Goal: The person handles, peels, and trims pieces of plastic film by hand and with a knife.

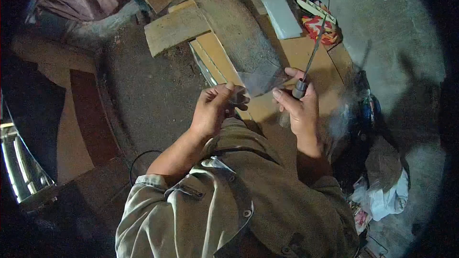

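Observation:
My left hand [215, 102] has its fingers closed in a pinch at the near edge of a clear, thin plastic sheet [258, 80]. Something small and dark shows at these fingertips, too unclear to name. My right hand [300, 107] is wrapped round a grey cylindrical tool [300, 88], from whose top a thin dark cable or rod [315, 50] runs upward. The fingers of this hand are close to the sheet's right corner; whether they touch it I cannot tell. Just beyond the sheet lies a long worn board [234, 24], dark and speckled.
Brown cardboard [306, 57] lies under the board, with a wooden plank [177, 28] to the left. A white packet [281, 14] and a red-yellow cloth [320, 29] are at the back right. White plastic bags [389, 198] are at the lower right.

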Available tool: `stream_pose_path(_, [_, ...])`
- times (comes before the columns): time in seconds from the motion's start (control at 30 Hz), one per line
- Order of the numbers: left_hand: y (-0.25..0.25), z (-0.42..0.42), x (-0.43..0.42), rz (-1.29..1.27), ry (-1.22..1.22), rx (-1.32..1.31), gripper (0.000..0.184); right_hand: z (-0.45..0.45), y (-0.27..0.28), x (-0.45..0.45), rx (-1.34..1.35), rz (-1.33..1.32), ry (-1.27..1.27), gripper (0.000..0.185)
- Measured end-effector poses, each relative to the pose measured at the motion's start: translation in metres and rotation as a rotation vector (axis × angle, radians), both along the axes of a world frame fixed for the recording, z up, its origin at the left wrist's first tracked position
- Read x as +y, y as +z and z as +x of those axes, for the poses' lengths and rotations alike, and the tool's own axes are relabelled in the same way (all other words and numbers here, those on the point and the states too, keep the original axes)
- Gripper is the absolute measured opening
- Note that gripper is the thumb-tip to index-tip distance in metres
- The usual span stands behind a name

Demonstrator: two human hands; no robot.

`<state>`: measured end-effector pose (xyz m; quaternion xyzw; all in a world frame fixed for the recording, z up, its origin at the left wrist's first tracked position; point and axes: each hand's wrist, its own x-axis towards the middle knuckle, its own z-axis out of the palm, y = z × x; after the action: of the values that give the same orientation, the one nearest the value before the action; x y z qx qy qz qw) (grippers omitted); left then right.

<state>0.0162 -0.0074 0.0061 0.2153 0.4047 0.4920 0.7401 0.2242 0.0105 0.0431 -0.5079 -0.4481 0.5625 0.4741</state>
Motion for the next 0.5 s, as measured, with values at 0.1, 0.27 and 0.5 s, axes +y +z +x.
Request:
stream_pose_path(0.1, [0.003, -0.004, 0.001, 0.025, -0.034, -0.116, 0.024, 0.000, -0.002, 0.000, -0.011, -0.011, -0.002, 0.051])
stream_pose_path(0.27, [0.002, 0.006, -0.001, 0.108, -0.124, 0.088, 0.021, -0.004, -0.005, -0.001, -0.002, -0.002, 0.007, 0.051])
stream_pose_path(0.5, [0.006, 0.010, -0.003, 0.173, -0.220, 0.269, 0.021, -0.008, -0.010, -0.002, -0.080, 0.053, 0.074, 0.041])
